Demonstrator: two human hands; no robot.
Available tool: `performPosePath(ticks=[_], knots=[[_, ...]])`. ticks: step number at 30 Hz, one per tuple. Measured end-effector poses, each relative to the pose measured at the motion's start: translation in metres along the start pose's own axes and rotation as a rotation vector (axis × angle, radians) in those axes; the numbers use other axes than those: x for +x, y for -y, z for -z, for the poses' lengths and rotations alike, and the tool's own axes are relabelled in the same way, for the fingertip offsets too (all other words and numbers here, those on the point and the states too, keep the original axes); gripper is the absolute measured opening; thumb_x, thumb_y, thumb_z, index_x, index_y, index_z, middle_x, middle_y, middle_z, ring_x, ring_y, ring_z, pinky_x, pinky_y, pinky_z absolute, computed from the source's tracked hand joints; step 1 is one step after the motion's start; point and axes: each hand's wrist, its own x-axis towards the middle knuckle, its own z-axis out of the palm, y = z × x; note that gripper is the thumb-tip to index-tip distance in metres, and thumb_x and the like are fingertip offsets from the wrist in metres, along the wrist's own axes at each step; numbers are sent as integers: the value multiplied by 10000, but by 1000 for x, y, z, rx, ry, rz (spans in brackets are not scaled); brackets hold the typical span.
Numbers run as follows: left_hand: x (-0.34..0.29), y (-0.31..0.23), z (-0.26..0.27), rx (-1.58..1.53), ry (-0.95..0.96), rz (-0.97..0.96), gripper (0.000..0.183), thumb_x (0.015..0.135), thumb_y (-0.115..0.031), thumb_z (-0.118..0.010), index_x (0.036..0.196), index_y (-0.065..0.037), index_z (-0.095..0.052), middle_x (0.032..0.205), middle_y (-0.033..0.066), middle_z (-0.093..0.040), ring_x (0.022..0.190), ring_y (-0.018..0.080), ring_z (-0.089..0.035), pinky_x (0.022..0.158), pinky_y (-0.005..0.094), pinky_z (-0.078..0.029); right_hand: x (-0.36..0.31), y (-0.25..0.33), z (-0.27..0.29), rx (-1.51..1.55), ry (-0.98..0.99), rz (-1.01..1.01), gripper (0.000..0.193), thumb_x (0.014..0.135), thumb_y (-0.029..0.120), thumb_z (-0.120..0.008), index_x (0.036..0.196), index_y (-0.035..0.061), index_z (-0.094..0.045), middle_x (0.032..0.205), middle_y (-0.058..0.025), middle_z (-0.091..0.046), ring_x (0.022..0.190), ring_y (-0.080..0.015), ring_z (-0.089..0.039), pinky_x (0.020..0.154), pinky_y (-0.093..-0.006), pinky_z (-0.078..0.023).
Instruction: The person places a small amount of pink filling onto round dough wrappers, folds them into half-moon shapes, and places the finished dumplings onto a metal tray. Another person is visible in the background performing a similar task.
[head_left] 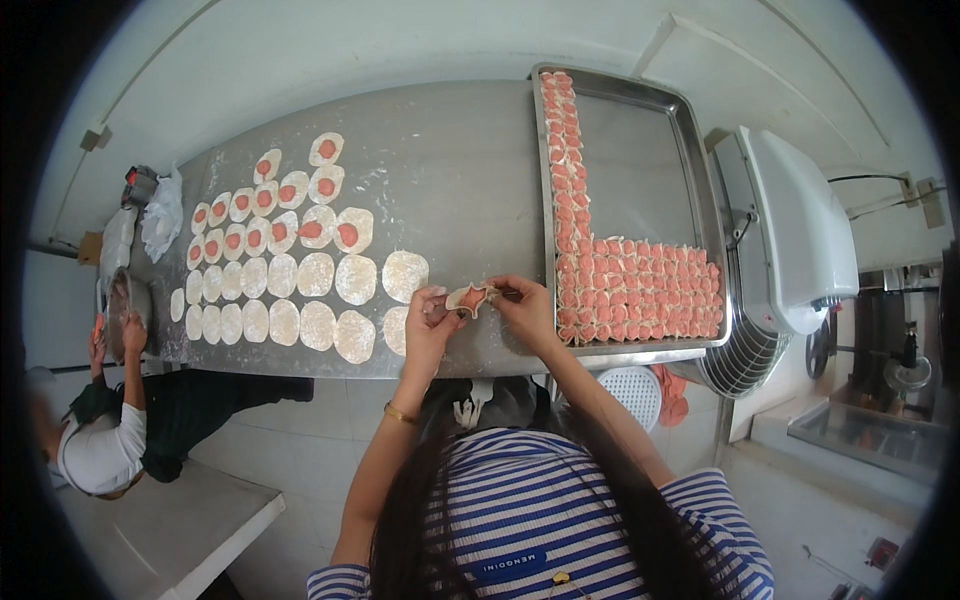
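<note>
Between my two hands, just above the table's front part, a dumpling is partly folded, pink filling showing in its middle. My left hand pinches one end of its wrapper. The other end is held in the fingers of my right hand. Left of them, round floured wrappers lie in rows on the steel table. Farther back, several wrappers carry a dab of pink filling. To the right stands a metal tray holding packed rows of small open-topped dumplings along its left side and front.
At the far left a co-worker handles a metal bowl; a plastic bag lies nearby. Right of the tray stands a white machine beside a wire rack. A white perforated stool is below the table edge.
</note>
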Motion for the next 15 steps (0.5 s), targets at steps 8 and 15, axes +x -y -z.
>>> performPosePath(ticks=[8,15], knots=[[15,26,10,834,34,-348,139,757,29,-665,878,4,-601,968,105,-656,882,156,-630,742,264,-506,-1,-7,-1,-385,84,357,349,679,-60,-623,1021,12,-626,906,-128,-618,826,-314,-621,736,-356,-499],[15,24,-6,745,7,-140,220,720,5,-721,891,-5,-583,878,108,-671,777,196,-669,695,291,-535,6,-16,-1,-516,127,376,265,687,-38,-592,944,18,-626,917,-154,-613,852,-360,-601,731,-406,-485]])
